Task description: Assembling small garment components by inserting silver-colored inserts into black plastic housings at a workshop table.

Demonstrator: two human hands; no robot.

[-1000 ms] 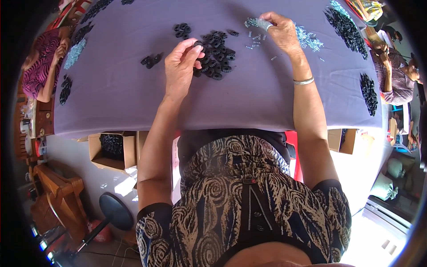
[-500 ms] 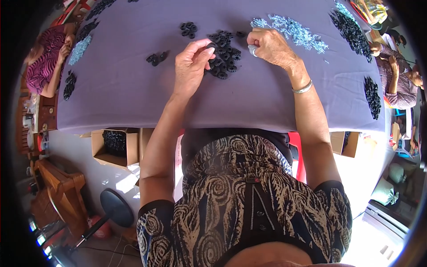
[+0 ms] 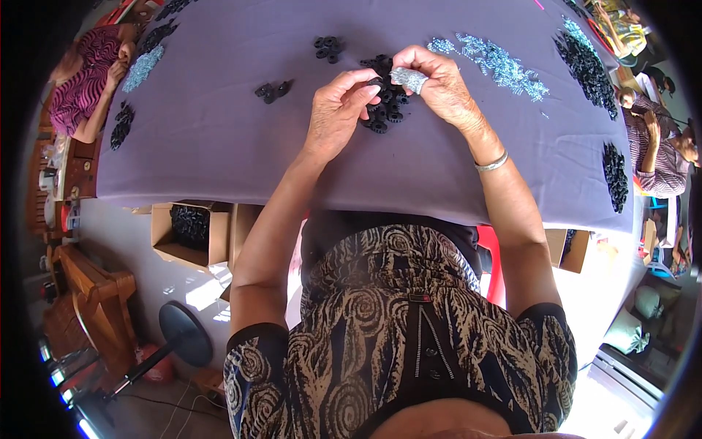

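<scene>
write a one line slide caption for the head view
Both hands meet over a pile of small black rings on a purple tablecloth.

Bright, even daylight fills the scene; the purple tablecloth (image 3: 219, 139) is evenly lit, with only soft shadows. Sunlight burns out patches of floor at the lower right and beside the cardboard box (image 3: 186, 234). Fisheye distortion bends the table edge, and a black vignette rings the frame. The centre is sharp; the rim softens.
</scene>
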